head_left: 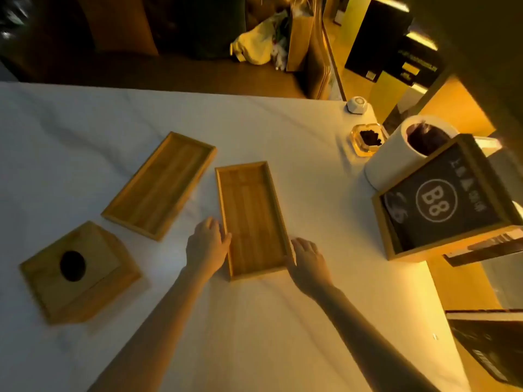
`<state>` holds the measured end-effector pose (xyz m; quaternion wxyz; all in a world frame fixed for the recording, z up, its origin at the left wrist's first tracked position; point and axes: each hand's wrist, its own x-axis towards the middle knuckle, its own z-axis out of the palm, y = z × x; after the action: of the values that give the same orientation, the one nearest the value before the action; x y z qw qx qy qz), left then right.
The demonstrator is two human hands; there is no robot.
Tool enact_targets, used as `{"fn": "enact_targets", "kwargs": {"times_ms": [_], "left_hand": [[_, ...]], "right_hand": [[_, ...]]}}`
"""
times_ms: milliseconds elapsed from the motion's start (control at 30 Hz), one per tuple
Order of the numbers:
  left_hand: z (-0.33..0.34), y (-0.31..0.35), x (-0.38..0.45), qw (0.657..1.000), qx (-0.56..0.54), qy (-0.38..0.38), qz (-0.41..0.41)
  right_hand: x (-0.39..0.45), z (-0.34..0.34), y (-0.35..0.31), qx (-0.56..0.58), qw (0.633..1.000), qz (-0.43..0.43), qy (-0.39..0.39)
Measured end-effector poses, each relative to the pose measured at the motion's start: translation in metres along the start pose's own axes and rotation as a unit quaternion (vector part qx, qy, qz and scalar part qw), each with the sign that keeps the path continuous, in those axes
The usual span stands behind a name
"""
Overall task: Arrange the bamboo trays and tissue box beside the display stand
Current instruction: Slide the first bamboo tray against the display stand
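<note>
Two empty bamboo trays lie on a white tablecloth (283, 321). The nearer tray (253, 219) sits in the middle, its long side pointing away from me. My left hand (208, 243) rests against its left rim and my right hand (310, 258) against its right rim near the front corner, fingers spread. The second tray (160, 185) lies angled to the left, untouched. A square bamboo tissue box (79, 271) with a dark round hole stands at the lower left. The wood-framed display stand (444, 199) marked "B8" is at the right.
Behind the stand are a white cylindrical bin (396, 154) with dark contents, a glass ashtray (368, 138) and a small white device (357, 104). Dark boxes (498, 346) sit at the right edge. A bag of clutter (263, 43) lies beyond the table's far edge.
</note>
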<state>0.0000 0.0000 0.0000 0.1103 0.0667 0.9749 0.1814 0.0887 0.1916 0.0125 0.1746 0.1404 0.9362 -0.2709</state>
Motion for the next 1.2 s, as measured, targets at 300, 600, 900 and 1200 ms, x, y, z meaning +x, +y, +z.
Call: {"fn": "enact_targets", "kwargs": {"times_ms": [300,600,900,1200], "left_hand": [[0.028,0.002,-0.014,0.993,-0.108,-0.024,-0.041],[0.004,0.007,-0.002,0.969,-0.220,-0.077,-0.080],[-0.048,0.004,-0.007,0.912,-0.386,-0.128,-0.045],[-0.057,0.048,-0.026,0.915,-0.394,-0.087,-0.003]], "right_hand": [[-0.006,0.028,-0.009,0.073,0.993,0.075,0.061],[-0.010,0.001,-0.014,0.280,0.957,0.065,0.030],[-0.022,-0.044,-0.012,0.372,0.926,0.055,-0.023],[-0.047,-0.066,0.011,0.383,0.923,0.029,0.036]]}}
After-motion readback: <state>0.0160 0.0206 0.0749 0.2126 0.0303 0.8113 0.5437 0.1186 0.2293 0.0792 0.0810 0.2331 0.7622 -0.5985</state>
